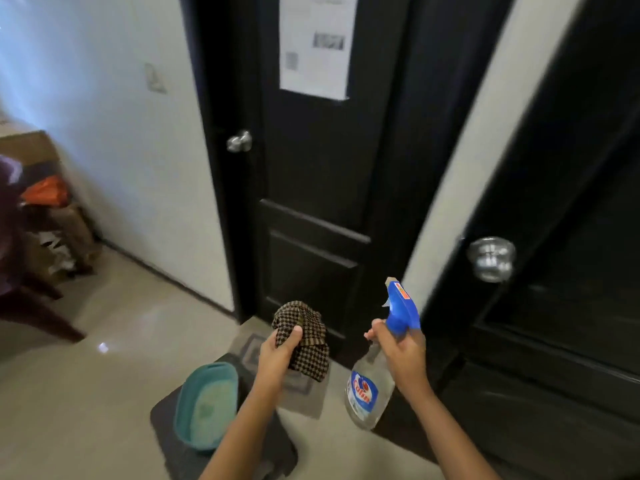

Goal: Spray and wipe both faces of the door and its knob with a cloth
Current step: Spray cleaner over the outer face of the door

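Note:
A black panelled door (pixel 322 161) stands shut ahead, with a round silver knob (pixel 239 141) on its left side and a white paper sheet (pixel 317 43) stuck high on it. A second black door (pixel 568 209) on the right carries a silver knob (pixel 491 258). My left hand (pixel 277 355) grips a bunched brown checked cloth (pixel 304 337) in front of the first door's lower panel. My right hand (pixel 401 355) holds a clear spray bottle (pixel 369 393) by its neck, and the blue trigger head (pixel 401 306) points up and left. Neither hand touches a door.
A teal plastic basin (pixel 207 403) sits on a dark mat (pixel 173 445) on the tiled floor below my left arm. A patterned doormat (pixel 249 348) lies at the door's foot. At the far left are a dark chair (pixel 31 306) and cardboard boxes (pixel 45 202) against the white wall.

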